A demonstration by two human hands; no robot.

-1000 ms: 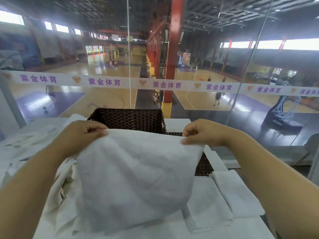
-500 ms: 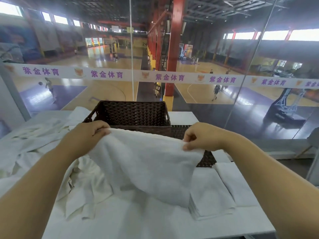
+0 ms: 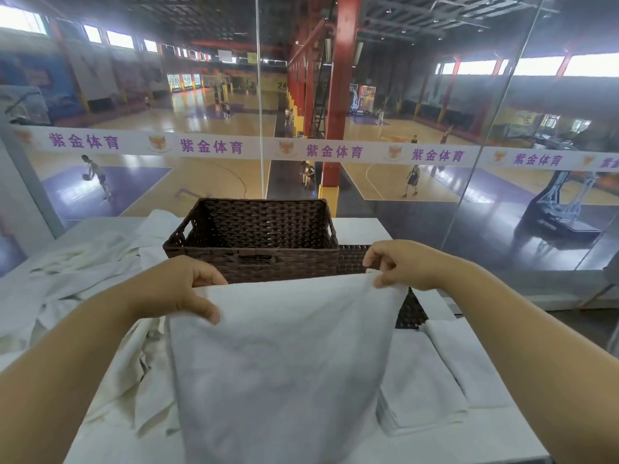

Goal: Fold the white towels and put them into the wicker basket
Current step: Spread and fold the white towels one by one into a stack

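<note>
Your left hand point(image 3: 176, 289) and right hand point(image 3: 403, 264) are each pinching a top corner of the towel point(image 3: 281, 363), fingers seemingly clamped, just before the basket point(image 3: 258, 249).

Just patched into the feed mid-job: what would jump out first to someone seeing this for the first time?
A white towel fills the near centre, held up by its top corners: the left hand grips one, the right hand pinches the other. Right behind it stands the dark wicker basket. Unfolded towels lie heaped to the left, and folded towels sit at the right.
</note>
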